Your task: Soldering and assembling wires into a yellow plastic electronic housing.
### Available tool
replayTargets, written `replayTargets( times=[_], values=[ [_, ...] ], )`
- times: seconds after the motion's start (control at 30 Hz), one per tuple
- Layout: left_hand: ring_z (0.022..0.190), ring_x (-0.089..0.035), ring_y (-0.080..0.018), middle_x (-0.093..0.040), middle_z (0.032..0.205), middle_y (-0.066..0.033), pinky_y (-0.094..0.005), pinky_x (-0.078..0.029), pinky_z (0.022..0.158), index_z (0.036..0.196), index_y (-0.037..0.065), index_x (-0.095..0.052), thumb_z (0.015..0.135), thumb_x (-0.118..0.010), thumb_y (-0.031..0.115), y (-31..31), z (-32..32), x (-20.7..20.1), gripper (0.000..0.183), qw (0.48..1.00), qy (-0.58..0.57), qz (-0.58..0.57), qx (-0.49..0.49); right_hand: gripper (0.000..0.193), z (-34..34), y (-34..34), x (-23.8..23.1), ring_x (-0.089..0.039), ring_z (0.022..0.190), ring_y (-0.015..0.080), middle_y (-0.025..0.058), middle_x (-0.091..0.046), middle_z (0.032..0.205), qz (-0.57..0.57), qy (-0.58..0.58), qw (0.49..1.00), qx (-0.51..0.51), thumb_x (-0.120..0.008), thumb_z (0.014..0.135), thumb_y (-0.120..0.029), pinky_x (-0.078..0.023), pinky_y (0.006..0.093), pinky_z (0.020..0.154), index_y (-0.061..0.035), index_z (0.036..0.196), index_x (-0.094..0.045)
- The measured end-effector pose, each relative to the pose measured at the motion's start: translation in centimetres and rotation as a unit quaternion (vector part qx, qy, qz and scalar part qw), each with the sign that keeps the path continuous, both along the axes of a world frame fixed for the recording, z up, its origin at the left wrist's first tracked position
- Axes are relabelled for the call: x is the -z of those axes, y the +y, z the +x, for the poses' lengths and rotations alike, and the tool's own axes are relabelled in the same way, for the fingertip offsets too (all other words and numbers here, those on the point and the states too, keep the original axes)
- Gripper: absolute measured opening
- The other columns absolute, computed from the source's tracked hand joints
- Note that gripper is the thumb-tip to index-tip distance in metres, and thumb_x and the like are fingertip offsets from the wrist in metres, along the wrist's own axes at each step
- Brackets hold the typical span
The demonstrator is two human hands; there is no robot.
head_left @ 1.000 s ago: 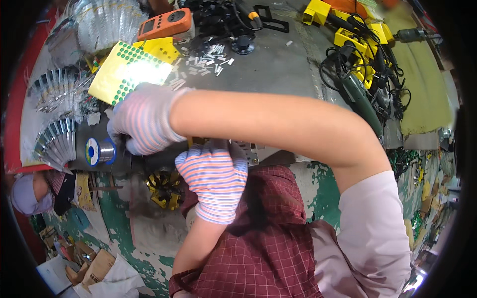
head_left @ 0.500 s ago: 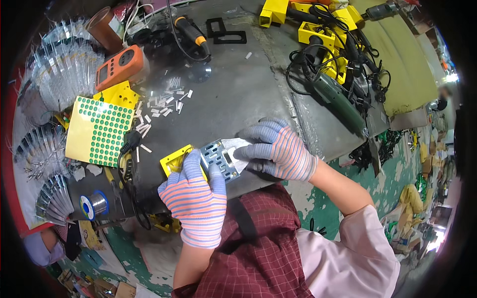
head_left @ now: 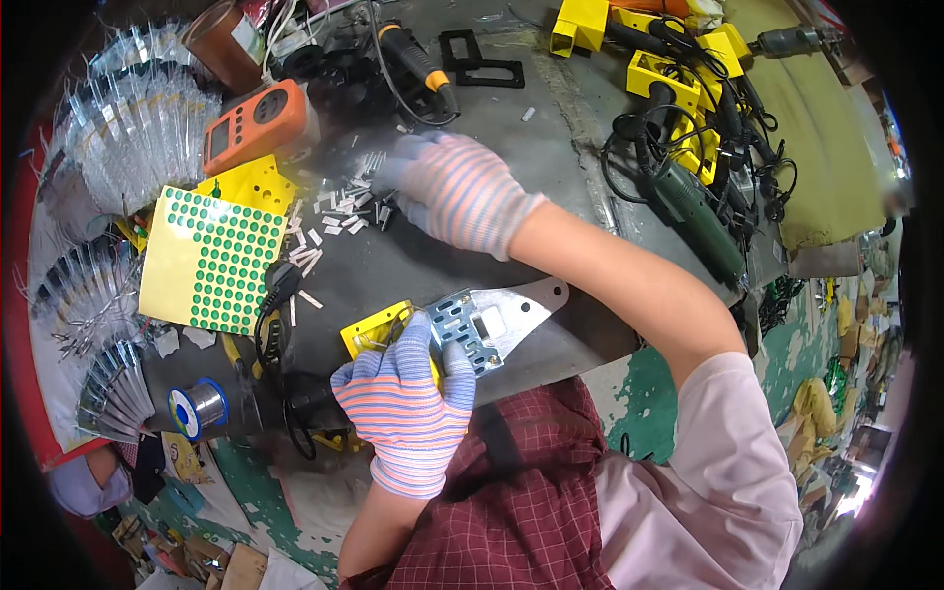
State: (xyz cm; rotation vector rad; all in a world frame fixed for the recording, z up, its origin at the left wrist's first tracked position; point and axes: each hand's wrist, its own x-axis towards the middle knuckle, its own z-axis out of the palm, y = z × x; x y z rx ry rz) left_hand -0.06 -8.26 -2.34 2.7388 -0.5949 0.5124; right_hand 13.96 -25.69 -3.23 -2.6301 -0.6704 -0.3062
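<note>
My left hand (head_left: 408, 403), in a striped knit glove, grips a yellow metal housing (head_left: 374, 326) near the bench's front edge. Its fingertips also rest at the side of a slotted, zinc-coloured metal plate (head_left: 460, 329) joined to it. From that plate a tapered silver plate (head_left: 526, 313) with a hole at its tip extends right. Farther up, my right hand (head_left: 457, 197), gloved alike, is over the bench beside a scatter of small white strips (head_left: 344, 211). Its fingers are smeared by motion, so whether they hold anything is unclear.
Left of the strips lie a green-dotted sticker sheet (head_left: 211, 265), an orange meter (head_left: 258, 126) and a black cable (head_left: 280, 285). A solder spool (head_left: 200, 408) stands at front left. An orange-and-black tool (head_left: 418, 64) is at the back; yellow housings (head_left: 678, 88) and a green corded tool (head_left: 693, 221) are right.
My right hand has left the tapered silver plate and swung up and left to the white strips. My left hand keeps its grip on the housing. The whole view has shifted slightly.
</note>
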Motion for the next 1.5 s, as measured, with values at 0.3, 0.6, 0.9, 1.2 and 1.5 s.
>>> replayTargets(
  times=[0.3, 0.6, 0.9, 1.2, 1.5],
  values=[
    [0.090, -0.061, -0.0363, -0.066, 0.100, -0.0154, -0.0491, -0.044, 0.085, 0.121, 0.007, -0.061, 0.080, -0.078, 0.036, 1.1, 0.0, -1.6, 0.053, 0.994, 0.105, 0.013, 0.035, 0.020, 1.0, 2.5, -2.3, -0.072, 0.087, 0.0362, 0.0183, -0.073, 0.089, -0.155, 0.094, 0.983, 0.003, -0.065, 0.080, -0.016, -0.057, 0.0456, 0.075, -0.0054, 0.094, -0.074],
    [0.117, -0.049, -0.0391, -0.048, 0.133, -0.0177, -0.0491, -0.040, 0.099, 0.127, 0.016, -0.061, 0.075, -0.081, 0.037, 4.1, -0.3, -1.2, 0.060, 0.991, 0.029, 0.030, 0.123, 0.017, -10.0, -6.2, 0.1, -0.064, 0.092, 0.0336, 0.0129, -0.065, 0.092, -0.082, 0.054, 0.986, 0.137, -0.067, 0.082, -0.020, -0.050, 0.0452, 0.081, -0.0099, 0.094, -0.069],
    [0.139, -0.032, -0.0511, -0.036, 0.150, -0.0267, -0.0612, -0.028, 0.114, 0.137, 0.019, -0.053, 0.073, -0.079, 0.047, 4.4, -0.5, 0.0, 0.074, 0.981, 0.128, -0.032, 0.145, 0.021, -18.7, -1.2, 0.5, -0.058, 0.087, 0.0282, 0.0059, -0.059, 0.092, 0.193, 0.044, 0.978, 0.068, -0.073, 0.073, -0.027, -0.046, 0.0439, 0.077, -0.0169, 0.090, -0.069],
    [0.136, -0.036, -0.0531, -0.039, 0.148, -0.0285, -0.0620, -0.029, 0.114, 0.135, 0.016, -0.053, 0.071, -0.078, 0.033, 3.9, -0.8, 0.3, 0.070, 0.982, 0.133, -0.046, 0.129, 0.018, -18.5, 0.6, 1.1, -0.060, 0.084, 0.0283, 0.0067, -0.061, 0.090, 0.184, 0.021, 0.977, 0.101, -0.070, 0.071, -0.025, -0.046, 0.0448, 0.074, -0.0171, 0.087, -0.072],
    [0.133, -0.040, -0.0521, -0.042, 0.146, -0.0273, -0.0632, -0.027, 0.114, 0.129, 0.015, -0.057, 0.068, -0.077, 0.029, 3.4, -1.0, 0.8, 0.067, 0.985, 0.102, -0.059, 0.124, 0.017, -19.3, 2.2, 2.2, -0.063, 0.088, 0.0228, 0.0004, -0.066, 0.094, 0.216, 0.011, 0.971, 0.099, -0.067, 0.078, -0.025, -0.044, 0.0425, 0.076, -0.0158, 0.091, -0.073]
  ],
)
